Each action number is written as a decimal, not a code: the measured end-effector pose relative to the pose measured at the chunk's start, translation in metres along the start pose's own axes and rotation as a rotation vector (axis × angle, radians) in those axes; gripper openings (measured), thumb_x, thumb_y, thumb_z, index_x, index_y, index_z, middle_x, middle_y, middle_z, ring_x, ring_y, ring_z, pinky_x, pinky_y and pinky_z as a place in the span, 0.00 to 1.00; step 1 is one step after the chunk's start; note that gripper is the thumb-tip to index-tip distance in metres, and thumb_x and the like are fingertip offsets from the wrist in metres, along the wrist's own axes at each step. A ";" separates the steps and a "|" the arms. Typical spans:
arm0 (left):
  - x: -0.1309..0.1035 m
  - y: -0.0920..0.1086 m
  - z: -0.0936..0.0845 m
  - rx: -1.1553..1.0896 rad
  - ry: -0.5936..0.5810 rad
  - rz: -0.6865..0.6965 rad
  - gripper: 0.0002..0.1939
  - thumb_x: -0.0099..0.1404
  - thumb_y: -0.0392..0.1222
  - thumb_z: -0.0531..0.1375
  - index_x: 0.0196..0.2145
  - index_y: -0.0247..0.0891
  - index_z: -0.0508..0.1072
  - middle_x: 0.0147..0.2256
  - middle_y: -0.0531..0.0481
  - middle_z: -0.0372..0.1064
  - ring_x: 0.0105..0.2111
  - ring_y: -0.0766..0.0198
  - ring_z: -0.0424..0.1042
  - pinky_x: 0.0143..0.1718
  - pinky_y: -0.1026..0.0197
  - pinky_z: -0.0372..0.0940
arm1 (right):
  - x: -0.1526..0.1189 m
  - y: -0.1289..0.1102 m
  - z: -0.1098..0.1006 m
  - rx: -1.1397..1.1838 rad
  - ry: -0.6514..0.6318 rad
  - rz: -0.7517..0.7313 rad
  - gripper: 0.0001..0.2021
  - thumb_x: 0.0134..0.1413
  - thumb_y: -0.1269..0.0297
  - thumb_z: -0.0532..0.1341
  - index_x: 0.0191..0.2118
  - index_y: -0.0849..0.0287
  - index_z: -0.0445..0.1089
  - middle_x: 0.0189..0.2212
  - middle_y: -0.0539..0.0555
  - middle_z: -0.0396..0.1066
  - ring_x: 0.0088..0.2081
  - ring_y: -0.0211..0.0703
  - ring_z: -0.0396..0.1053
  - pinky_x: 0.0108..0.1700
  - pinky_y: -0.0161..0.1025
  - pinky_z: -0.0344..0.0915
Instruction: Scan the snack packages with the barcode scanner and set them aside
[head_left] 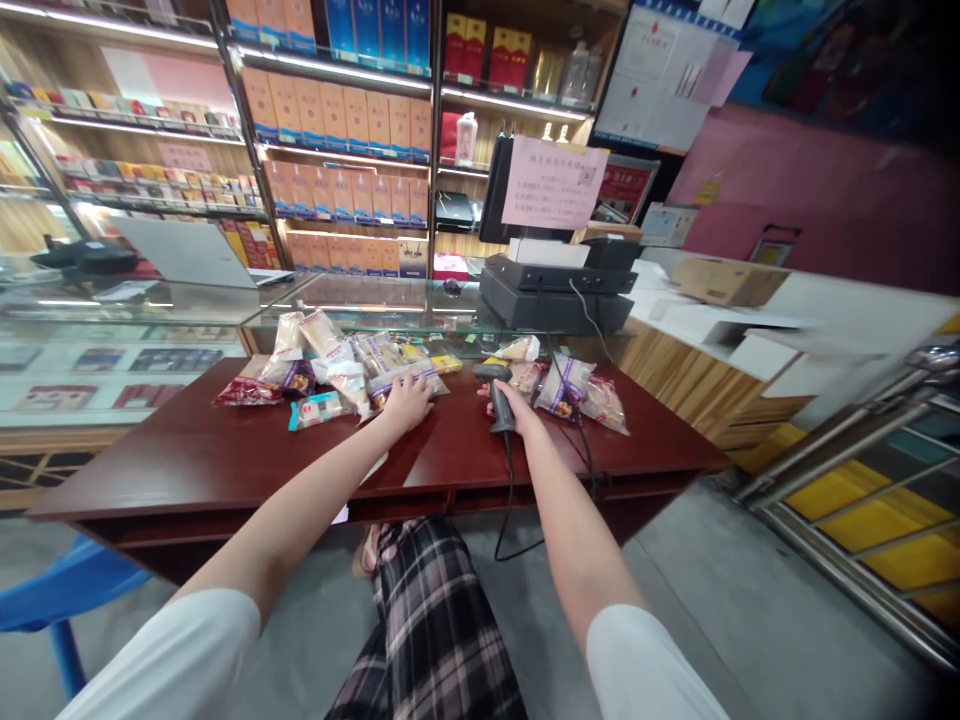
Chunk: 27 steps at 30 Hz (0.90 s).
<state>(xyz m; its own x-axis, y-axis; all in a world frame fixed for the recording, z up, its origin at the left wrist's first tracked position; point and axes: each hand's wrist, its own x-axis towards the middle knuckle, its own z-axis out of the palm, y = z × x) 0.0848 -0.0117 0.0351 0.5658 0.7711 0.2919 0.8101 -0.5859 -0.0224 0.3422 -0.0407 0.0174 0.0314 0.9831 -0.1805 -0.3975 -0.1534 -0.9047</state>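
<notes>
My left hand point(407, 402) rests on a clear snack packet point(427, 379) at the near edge of a pile of several wrapped snack packets point(330, 365) on a dark red wooden desk point(225, 455). My right hand point(510, 412) grips a black handheld barcode scanner point(496, 392), whose head points toward the pile. Its cable point(510, 505) hangs down over the desk's front edge. To the right of the scanner lie more packets point(570, 388).
A cash register point(555, 290) with a pink paper notice point(553, 183) stands behind the desk on a glass counter point(150, 310). Shelves of boxed goods point(337, 130) fill the back wall. A blue chair point(67, 590) is at the lower left, a metal rail point(847, 440) at the right.
</notes>
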 end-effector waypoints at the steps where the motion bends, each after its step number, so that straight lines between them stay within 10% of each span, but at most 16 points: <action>1: 0.002 0.002 -0.002 0.004 -0.001 -0.041 0.18 0.67 0.44 0.52 0.52 0.42 0.72 0.58 0.35 0.62 0.59 0.38 0.56 0.56 0.36 0.51 | 0.004 -0.004 -0.002 -0.025 -0.004 -0.009 0.12 0.62 0.58 0.58 0.43 0.61 0.70 0.35 0.57 0.79 0.17 0.34 0.68 0.19 0.33 0.69; 8: 0.046 0.034 0.006 0.130 0.074 -0.154 0.17 0.65 0.34 0.50 0.47 0.30 0.73 0.49 0.29 0.66 0.53 0.38 0.60 0.55 0.38 0.51 | 0.020 -0.026 -0.033 0.075 0.019 -0.031 0.16 0.61 0.53 0.56 0.43 0.61 0.71 0.24 0.54 0.76 0.17 0.37 0.66 0.18 0.33 0.65; 19: 0.144 0.076 0.068 -0.283 0.094 -0.058 0.24 0.69 0.43 0.51 0.59 0.28 0.60 0.57 0.31 0.61 0.58 0.54 0.63 0.57 0.56 0.58 | 0.025 -0.031 -0.069 0.301 -0.015 -0.120 0.15 0.61 0.54 0.53 0.43 0.57 0.71 0.36 0.54 0.78 0.19 0.33 0.65 0.22 0.32 0.68; 27: 0.156 0.084 0.099 -0.401 0.021 -0.149 0.27 0.63 0.53 0.58 0.56 0.36 0.65 0.58 0.33 0.63 0.59 0.44 0.63 0.58 0.47 0.56 | 0.029 -0.028 -0.064 0.277 0.039 -0.090 0.12 0.61 0.57 0.55 0.42 0.59 0.70 0.35 0.55 0.78 0.23 0.36 0.72 0.24 0.33 0.71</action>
<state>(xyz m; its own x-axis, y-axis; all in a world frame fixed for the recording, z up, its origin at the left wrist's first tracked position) 0.2561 0.0847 -0.0160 0.4406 0.8517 0.2836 0.7562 -0.5224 0.3941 0.4127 -0.0140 0.0127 0.1116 0.9860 -0.1236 -0.6265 -0.0267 -0.7790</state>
